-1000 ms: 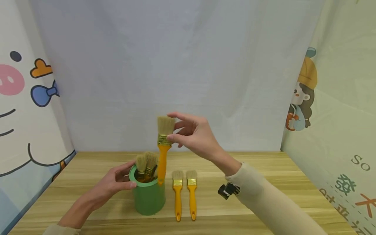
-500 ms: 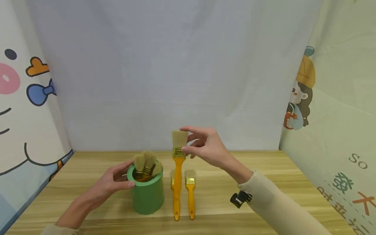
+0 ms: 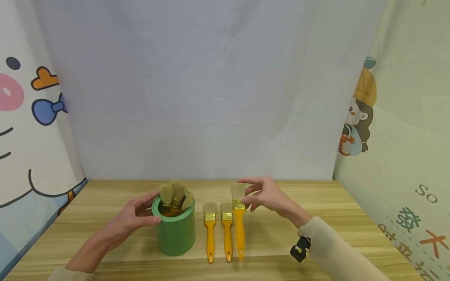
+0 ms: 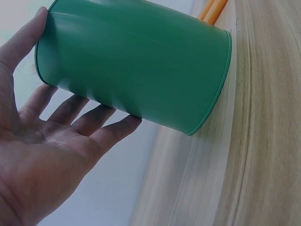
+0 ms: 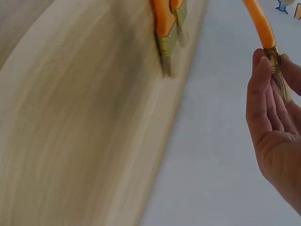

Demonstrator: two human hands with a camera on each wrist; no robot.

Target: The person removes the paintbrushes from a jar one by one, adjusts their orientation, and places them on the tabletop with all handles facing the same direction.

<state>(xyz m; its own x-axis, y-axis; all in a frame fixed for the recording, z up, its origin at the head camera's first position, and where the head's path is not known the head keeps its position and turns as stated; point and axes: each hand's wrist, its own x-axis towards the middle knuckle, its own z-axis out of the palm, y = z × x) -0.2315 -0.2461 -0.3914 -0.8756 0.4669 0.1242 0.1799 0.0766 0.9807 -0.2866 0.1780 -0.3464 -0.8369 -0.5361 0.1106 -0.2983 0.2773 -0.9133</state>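
Observation:
My right hand [image 3: 268, 198] pinches a paintbrush [image 3: 240, 230] by its brass-coloured ferrule, bristles up and yellow handle pointing down toward me. In the right wrist view, the thumb and fingers meet on the ferrule below the orange-looking handle [image 5: 261, 26]. To its left, two matching paintbrushes [image 3: 210, 239] lie side by side on the table. My left hand [image 3: 128, 222] holds a green can [image 3: 177, 237] at the left of its rim, thumb in front and fingers behind. Several brushes [image 3: 178, 192] stand bristles up in the can; their handles are hidden inside.
The wooden table [image 3: 291, 242] ends at a pale grey curtain [image 3: 211, 97] behind. Printed cloth panels [image 3: 397, 156] close off both sides. A small black device [image 3: 300, 249] sits at the right wrist.
My right hand has carried the brush from beside the can rightward and down, past the two lying brushes to their right. The left hand stays at the can.

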